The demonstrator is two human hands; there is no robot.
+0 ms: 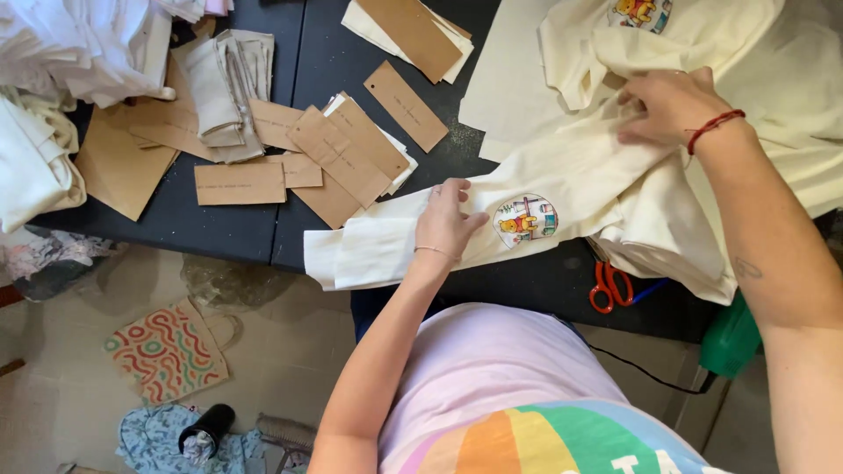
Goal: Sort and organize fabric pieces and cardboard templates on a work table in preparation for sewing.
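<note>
Your left hand (446, 219) lies flat, palm down, on the cream cloth (562, 189), fingers spread and pressing the folded strip rather than pinching it; thin bracelet at the wrist, forearm coming up from your lap. The hand sits just left of the round cartoon print (525, 219) on that cloth. Your right hand (669, 105) is farther out and to the right of the print, arm stretched across the cloth, red string at the wrist. Its fingers are curled into a fold of the fabric; can't tell if they've actually closed on it or just push it.

The cloth itself: pale cream, soft, bunched in layers. One long folded strip runs left from the print to the near table edge; the rest is heaped to the right of the print and hangs over the front edge. A 2nd print shows at the far end of the heap.

Red-handled scissors (609, 285) lie just below-right of the print, on the dark table (237, 233), partly under the cloth. Brown card tags (338, 154) are scattered left of the print, w/ more beyond them. A white fabric pile (79, 44) sits far left. A patterned bag (169, 351) lies on the floor, lower left of the print.
</note>
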